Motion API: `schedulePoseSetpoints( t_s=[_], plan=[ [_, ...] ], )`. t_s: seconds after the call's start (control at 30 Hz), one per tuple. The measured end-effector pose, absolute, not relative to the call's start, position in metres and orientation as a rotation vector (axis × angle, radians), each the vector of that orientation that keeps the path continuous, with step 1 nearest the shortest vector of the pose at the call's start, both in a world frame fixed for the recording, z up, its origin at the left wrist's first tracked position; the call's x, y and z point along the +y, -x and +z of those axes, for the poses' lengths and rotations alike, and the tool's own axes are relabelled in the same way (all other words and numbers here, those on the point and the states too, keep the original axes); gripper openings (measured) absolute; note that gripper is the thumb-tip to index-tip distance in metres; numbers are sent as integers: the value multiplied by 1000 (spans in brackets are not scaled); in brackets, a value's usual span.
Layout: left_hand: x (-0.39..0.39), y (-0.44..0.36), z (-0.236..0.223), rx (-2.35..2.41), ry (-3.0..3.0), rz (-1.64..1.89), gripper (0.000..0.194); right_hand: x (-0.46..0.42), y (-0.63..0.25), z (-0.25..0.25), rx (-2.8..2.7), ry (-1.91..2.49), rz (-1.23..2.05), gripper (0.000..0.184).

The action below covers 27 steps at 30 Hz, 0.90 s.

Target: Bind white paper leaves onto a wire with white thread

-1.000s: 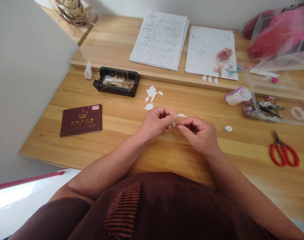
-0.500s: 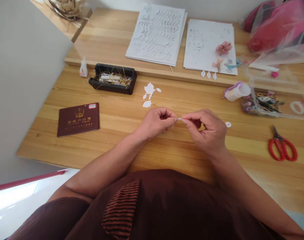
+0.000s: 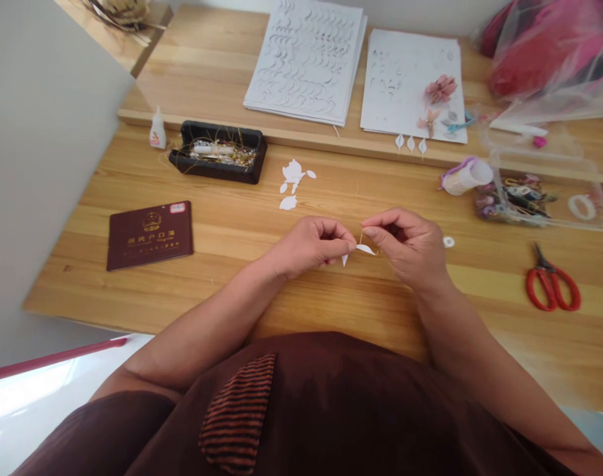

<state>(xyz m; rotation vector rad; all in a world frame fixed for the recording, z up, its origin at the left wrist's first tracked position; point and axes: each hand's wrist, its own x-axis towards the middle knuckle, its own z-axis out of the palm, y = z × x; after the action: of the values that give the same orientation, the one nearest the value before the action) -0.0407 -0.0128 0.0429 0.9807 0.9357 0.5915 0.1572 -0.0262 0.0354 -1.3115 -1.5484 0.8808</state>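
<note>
My left hand [image 3: 319, 246] is closed in a pinch at the middle of the table. A small white paper leaf [image 3: 365, 249] sticks out to the right from its fingertips, and a second white tip [image 3: 345, 260] hangs below them. Just to the right, my right hand [image 3: 411, 246] pinches the upper end of a thin strand [image 3: 361, 235], thread or wire, that runs down to the leaf. Behind my hands lie several white paper petal and leaf cutouts [image 3: 292, 170]. A small white disc [image 3: 449, 242] rests beside my right hand.
Red-handled scissors [image 3: 552, 288] lie at the right, near a clear plastic box [image 3: 599, 205] and a thread spool [image 3: 466, 177]. At left are a maroon booklet [image 3: 150, 236], a black tray [image 3: 222, 173] and a glue bottle [image 3: 157, 130]. Paper sheets [image 3: 306, 63] lie on the raised shelf.
My right hand has let go of the white leaf and now pinches the thin strand slightly above it. The leaf shows more fully at my left fingertips. The view has shifted slightly.
</note>
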Motion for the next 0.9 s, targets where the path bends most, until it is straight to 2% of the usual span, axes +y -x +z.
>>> schedulePoseSetpoints(
  t_s=[0.17, 0.37, 0.47, 0.63, 0.9],
  plan=[
    [-10, 41, 40, 922, -952, 689, 11, -24, -155, 26, -1483, 1283, 1001, 7],
    [-8, 38, 38, 1000, -871, 870, 16, -33, -150, 23, -1629, 1263, 911, 5],
    [-8, 36, 37, 1025, -869, 938, 19, -39, -147, 26, -1772, 1228, 799, 3],
    [-8, 38, 35, 1072, -996, 973, 19, -44, -142, 33, -2024, 1133, 485, 12],
    [-8, 41, 36, 1126, -1231, 825, 15, -45, -147, 45, -2039, 1118, 247, 15]
  ],
)
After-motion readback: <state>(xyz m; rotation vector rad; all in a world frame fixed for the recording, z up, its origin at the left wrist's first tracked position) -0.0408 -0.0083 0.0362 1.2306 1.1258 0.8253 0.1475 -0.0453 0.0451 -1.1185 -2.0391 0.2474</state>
